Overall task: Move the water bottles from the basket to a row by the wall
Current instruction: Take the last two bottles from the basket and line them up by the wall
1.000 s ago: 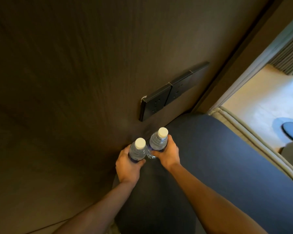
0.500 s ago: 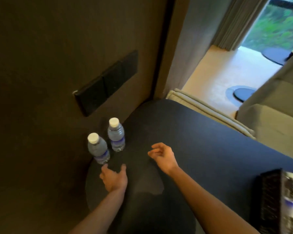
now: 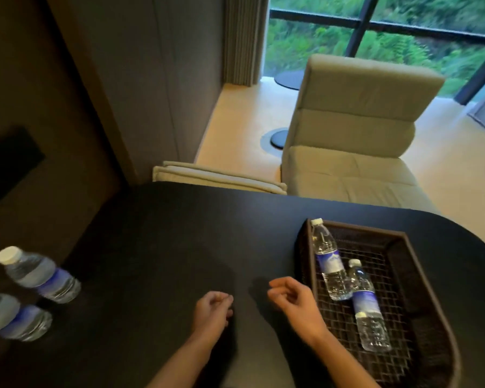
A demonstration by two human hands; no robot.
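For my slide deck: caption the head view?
Empty hands between two upright bottles near the wall and two lying in the basket.

Two bottles (image 3: 347,287) in basket (image 3: 420,278), right of hands

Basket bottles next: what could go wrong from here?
1. The two bottles in the basket lie on their sides and seem to touch: the longer one against the nearer one. Lifting one may roll the other.
2. The two placed bottles stand close together by the wall; adding more could topple them.
3. Both hands are empty and loosely curled.
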